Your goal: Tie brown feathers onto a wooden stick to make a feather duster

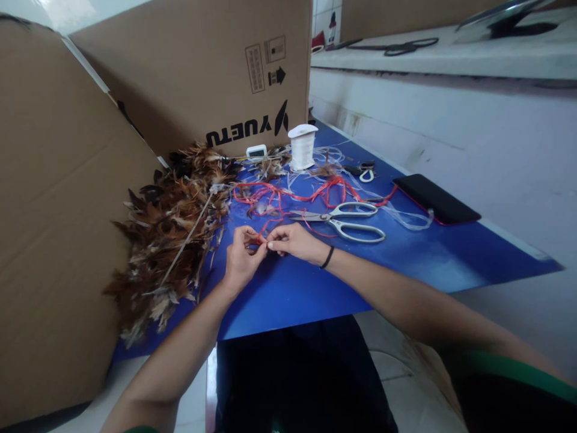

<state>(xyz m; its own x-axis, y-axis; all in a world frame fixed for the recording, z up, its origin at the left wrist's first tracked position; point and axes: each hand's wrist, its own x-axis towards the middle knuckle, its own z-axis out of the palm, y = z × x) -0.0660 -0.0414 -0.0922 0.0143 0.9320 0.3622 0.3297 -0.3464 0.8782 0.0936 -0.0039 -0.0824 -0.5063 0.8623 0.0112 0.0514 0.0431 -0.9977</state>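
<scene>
- The box (202, 72) behind your work reads "YUETU", upside down, beside a logo; the labels and arrow printed above it are too small to read
- Your left hand (241, 258) and right hand (293, 240) meet over the blue table (406, 258), fingertips pinched shut on a red string (259, 240)
- The string runs back from your fingers into a red tangle (306, 195) just beyond your hands
- Scissors (347, 219) lie near your right hand, on the tangle's edge
- Feathers (171, 234) are heaped left of your left hand
- A white spool (302, 147) stands by the box; a black phone (435, 198) lies well to the right
- What your fingertips do to the string is hidden; the small white device (256, 151) by the spool cannot be read
</scene>
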